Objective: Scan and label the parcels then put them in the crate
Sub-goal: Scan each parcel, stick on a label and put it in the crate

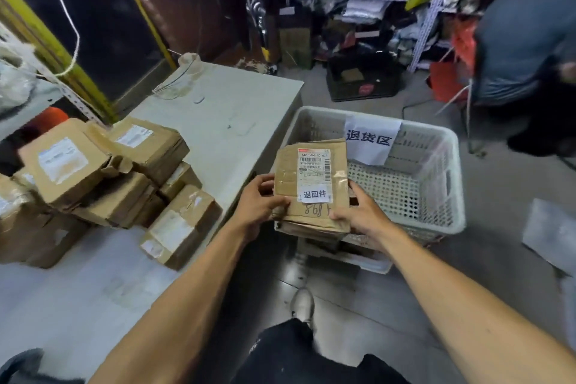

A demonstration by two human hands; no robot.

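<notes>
A flat brown cardboard parcel (311,184) with a barcode label and a small white sticker is held over the near left corner of a white perforated crate (436,171). My left hand (258,203) grips the parcel's left edge and my right hand (358,215) grips its lower right corner. Handwritten digits show below the sticker. More flat parcels lie under it inside the crate. A heap of brown parcels (106,184) with white labels sits on the grey table (218,112) to the left.
A white paper sign (371,140) hangs on the crate's far wall. Another person (526,28) bends over at the far right by cluttered shelves (367,0). A black crate (361,78) stands on the floor behind. My shoe (302,305) is below the crate.
</notes>
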